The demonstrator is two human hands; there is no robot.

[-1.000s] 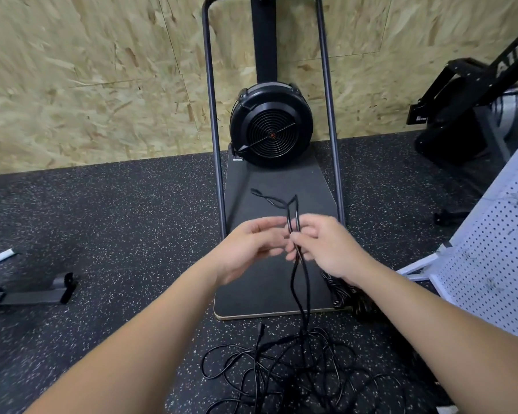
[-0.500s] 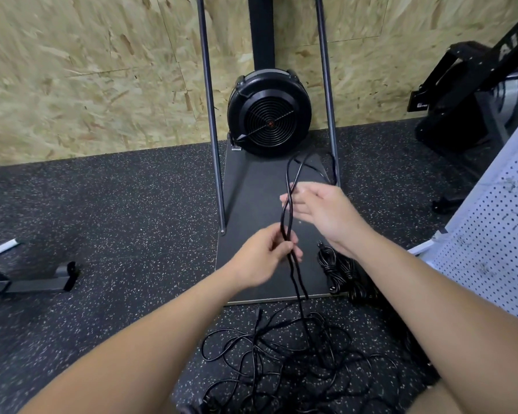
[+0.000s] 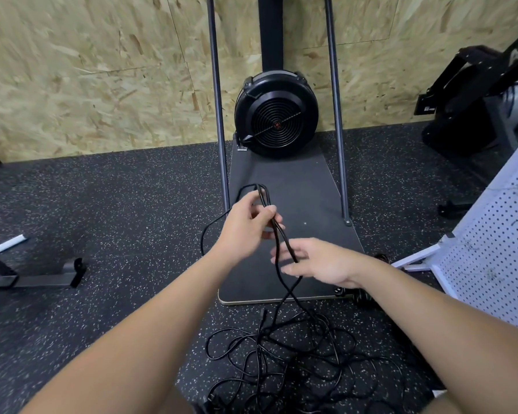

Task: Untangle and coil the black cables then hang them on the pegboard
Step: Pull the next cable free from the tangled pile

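- A few loops of black cable (image 3: pixel 266 201) are pinched in closed left hand (image 3: pixel 247 227).
- Strands are touched w/ spread-open right hand (image 3: pixel 320 261); nothing gripped.
- Tangle (image 3: pixel 284 357) is left on floor; pegboard (image 3: pixel 497 249) seen w/o cables: early stage, approx.

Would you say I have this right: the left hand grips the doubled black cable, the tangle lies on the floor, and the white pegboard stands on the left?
Not quite: the head view shows the white pegboard on the right. The left hand does grip the doubled black cable, and the tangle lies on the floor.
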